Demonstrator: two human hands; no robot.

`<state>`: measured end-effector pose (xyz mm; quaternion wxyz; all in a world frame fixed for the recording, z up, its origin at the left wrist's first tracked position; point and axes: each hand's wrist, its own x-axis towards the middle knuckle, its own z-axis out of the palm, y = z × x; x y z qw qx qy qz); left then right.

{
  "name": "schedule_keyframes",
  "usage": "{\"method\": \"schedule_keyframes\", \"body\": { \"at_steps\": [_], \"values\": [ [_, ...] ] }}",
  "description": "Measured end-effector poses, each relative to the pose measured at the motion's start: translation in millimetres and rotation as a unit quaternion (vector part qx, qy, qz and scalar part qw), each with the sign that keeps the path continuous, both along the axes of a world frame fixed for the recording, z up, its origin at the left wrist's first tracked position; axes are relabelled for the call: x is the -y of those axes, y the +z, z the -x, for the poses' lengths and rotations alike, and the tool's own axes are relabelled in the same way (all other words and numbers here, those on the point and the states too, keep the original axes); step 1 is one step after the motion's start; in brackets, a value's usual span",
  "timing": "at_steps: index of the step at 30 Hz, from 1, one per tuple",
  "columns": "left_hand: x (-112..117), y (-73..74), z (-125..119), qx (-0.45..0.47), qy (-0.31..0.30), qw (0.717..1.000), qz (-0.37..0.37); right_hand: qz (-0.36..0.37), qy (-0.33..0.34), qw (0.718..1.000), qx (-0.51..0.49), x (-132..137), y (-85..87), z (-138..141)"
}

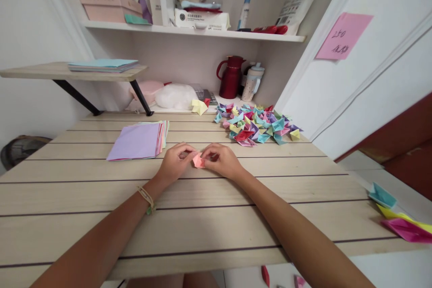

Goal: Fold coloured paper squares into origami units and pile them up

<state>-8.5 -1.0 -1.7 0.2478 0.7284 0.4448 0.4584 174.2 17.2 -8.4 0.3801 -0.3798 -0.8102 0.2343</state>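
Slatted wood-look tabletop (216, 222) beneath you | salmon-pink folded paper (198, 162) sits directly between your left hand (173, 162) and right hand (222, 159) | left pinches its left side, right pinches its right, grips narrow | neither is nearer | long axis unclear

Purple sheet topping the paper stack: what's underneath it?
Under the purple sheet, more sheets fan out on the right, with red and pale green edges showing. Their remaining surfaces are covered; their number can't be told.
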Motion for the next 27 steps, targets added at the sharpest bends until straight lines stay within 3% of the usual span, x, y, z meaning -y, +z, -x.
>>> {"method": "schedule_keyframes", "body": {
  "at_steps": [6, 12, 18, 27],
  "values": [
    [-3.1, -3.8, -4.1, 0.180, 0.015, 0.976, 0.118, 0.014, 0.047, 0.998, -0.043, 1.8, 0.7, 4.9],
    [-3.8, -2.1, -2.3, 0.292, -0.003, 0.935, 0.202, 0.037, 0.002, 0.996, -0.082, 1.3, 2.2, 6.1],
    [-6.5, -6.4, 2.4, 0.267, -0.097, 0.916, 0.285, 0.035, -0.025, 0.995, -0.090, -2.3, 1.5, 1.5],
    [-5.7, -7.4, 0.7, 0.233, -0.092, 0.927, 0.278, 0.039, 0.005, 0.997, -0.073, 2.6, 4.7, 4.4]
  ]
}}
